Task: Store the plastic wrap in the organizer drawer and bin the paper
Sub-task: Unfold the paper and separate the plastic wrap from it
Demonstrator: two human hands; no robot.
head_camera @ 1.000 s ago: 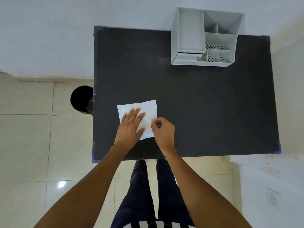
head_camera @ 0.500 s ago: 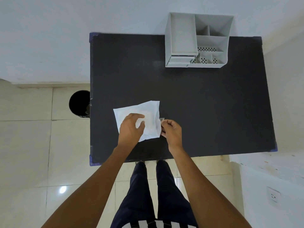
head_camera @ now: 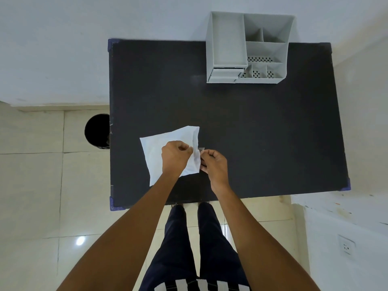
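A white sheet of paper [head_camera: 161, 150] lies near the front left of the black table [head_camera: 262, 133], its right edge curled upward. My left hand [head_camera: 175, 157] pinches that raised right edge. Right beside it, my right hand [head_camera: 214, 163] pinches a thin clear strip of plastic wrap [head_camera: 202, 148] that peeks out at the paper's edge; most of the wrap is too faint to see. The grey organizer [head_camera: 247, 49] stands at the table's far edge, its small drawer [head_camera: 223, 75] at the lower left front, shut or nearly so.
A black round bin [head_camera: 97, 131] stands on the tiled floor just left of the table's left edge. A white wall runs behind the table. My legs are under the table's near edge. A wall socket [head_camera: 345, 246] is at the lower right.
My left hand went from lying flat on the paper to pinching its right edge, which has lifted and curled. My right hand shifted slightly right, gripping the clear wrap.
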